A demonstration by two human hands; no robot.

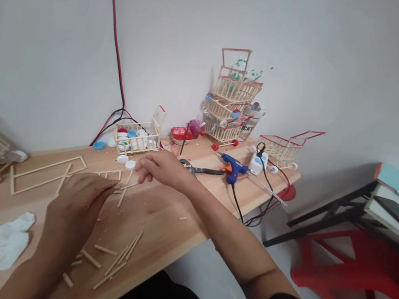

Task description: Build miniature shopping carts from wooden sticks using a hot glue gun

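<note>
My left hand (73,203) is closed, thumb and fingers meeting at the right end of a small wooden stick frame (108,175) with short crossbars. Part of this frame is hidden behind the hand. To the right, my right hand (161,168) hovers with loosely bent fingers apart and nothing visible in them. Below its fingertips, thin sticks (122,196) cross on the table, close to two white bottle caps (130,164). A larger rectangular stick frame (36,175) lies left of my left hand.
Loose sticks (124,253) and a white cloth (5,243) lie in front. Behind are a stick basket of caps (137,139), stacked miniature carts (231,102), and a red dish (181,135). A blue glue gun (234,168), pliers (207,171) and another cart (282,147) are rightward.
</note>
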